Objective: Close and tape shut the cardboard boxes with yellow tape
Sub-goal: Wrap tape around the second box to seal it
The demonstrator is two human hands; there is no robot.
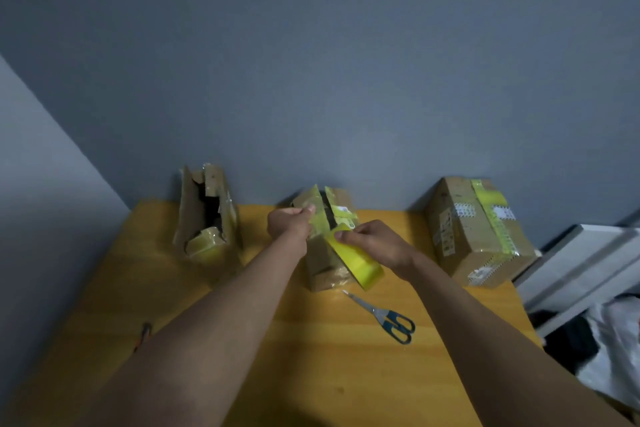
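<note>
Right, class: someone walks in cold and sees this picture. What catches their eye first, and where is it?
The bright yellow tape roll at the centre, gripped by the right hand over the middle box, while the left hand pinches the pulled-out tape end. Next, the torn open box at the back left of the wooden table, and the scissors lying near the roll.

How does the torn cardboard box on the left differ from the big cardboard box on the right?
The torn cardboard box on the left stands upright, ripped open along its side; the big cardboard box on the right lies flat, closed, with yellow tape across its top. The right one looks larger. Both sit on the yellow wooden table, untouched.
</note>
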